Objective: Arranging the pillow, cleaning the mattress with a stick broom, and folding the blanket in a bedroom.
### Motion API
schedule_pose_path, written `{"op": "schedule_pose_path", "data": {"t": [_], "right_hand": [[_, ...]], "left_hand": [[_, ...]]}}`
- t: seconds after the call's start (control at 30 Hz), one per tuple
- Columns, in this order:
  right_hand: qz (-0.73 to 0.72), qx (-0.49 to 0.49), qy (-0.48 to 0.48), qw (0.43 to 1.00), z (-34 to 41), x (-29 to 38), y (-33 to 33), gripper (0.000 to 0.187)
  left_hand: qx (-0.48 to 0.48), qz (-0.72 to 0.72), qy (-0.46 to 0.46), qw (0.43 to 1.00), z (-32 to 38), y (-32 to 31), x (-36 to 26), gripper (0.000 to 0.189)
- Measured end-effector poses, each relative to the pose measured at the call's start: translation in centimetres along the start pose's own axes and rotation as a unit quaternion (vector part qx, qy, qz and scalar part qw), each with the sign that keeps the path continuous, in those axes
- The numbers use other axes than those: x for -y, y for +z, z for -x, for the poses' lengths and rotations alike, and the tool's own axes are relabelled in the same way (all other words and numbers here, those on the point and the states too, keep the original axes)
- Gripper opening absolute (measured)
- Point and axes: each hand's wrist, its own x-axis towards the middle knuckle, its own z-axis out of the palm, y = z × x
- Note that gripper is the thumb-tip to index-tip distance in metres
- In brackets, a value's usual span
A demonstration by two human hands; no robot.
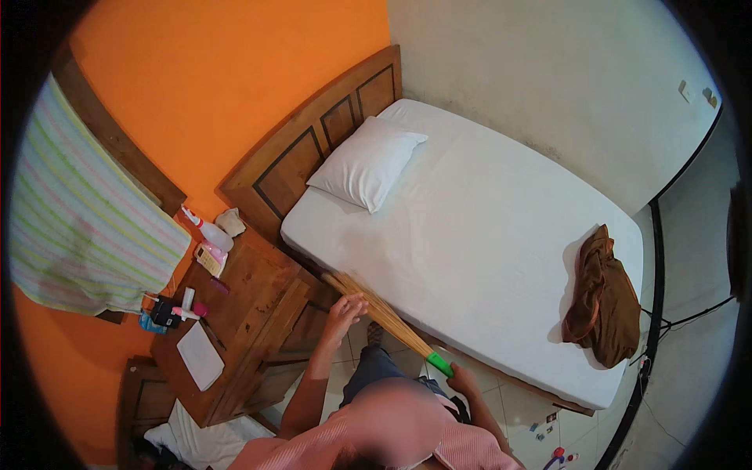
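My right hand [464, 380] is closed on the green handle end of a stick broom [390, 320] of thin straw-coloured ribs. The broom slants up to the left, its loose tips beside the near edge of the mattress. My left hand [348, 314] is raised at the bristle end, fingers partly bent; whether it touches the ribs I cannot tell. Beyond the broom lies a bed with a white fitted sheet [470, 235]. A white pillow [367, 164] rests near the wooden headboard [294, 158], and a crumpled brown cloth [608, 299] lies near the foot.
At the left, a wooden desk [247, 282] holds a spray bottle [214, 235], a calculator [210, 259], a comb [220, 286], a pen and white paper [200, 355]. A striped towel [88, 223] hangs above. Small items lie on the tiled floor [517, 405] at lower right.
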Motion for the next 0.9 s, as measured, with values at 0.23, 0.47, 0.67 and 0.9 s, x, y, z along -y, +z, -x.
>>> {"op": "schedule_pose_path", "data": {"t": [0.23,0.47,0.67,0.9], "right_hand": [[-0.06,-0.272,0.081,0.957,-8.4,0.4,-12.1,0.025],[-0.115,-0.246,0.169,0.947,-19.2,0.8,-10.2,0.03],[0.082,0.028,0.031,0.996,-12.4,11.0,-3.4,0.026],[0.084,-0.074,-0.066,0.991,-15.3,17.0,-9.6,0.032]], "left_hand": [[-0.022,0.018,-0.003,1.0,-5.9,-5.7,-2.2,0.032],[0.0,0.023,0.007,1.0,-10.5,-9.6,-5.1,0.035],[-0.058,0.046,-0.005,0.997,-10.4,-16.2,-4.0,0.033],[-0.037,0.046,0.001,0.998,-12.3,-17.1,-4.7,0.034]]}}
